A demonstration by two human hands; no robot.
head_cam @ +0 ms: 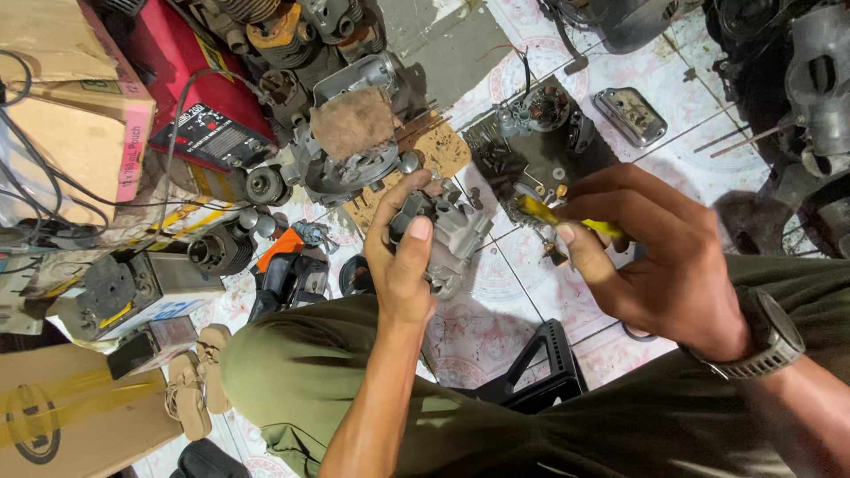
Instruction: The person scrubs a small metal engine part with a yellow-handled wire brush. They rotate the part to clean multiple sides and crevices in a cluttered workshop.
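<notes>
We note our left hand [403, 257] at centre frame, forearm rising from the lower middle, thumb extended upward, fingers curled in a closed grasp. Our right hand [651, 257], right of centre, is pinched shut, wrist entering from the lower right.

One head camera looks steeply down, close above the tiled floor [682, 142].
</notes>
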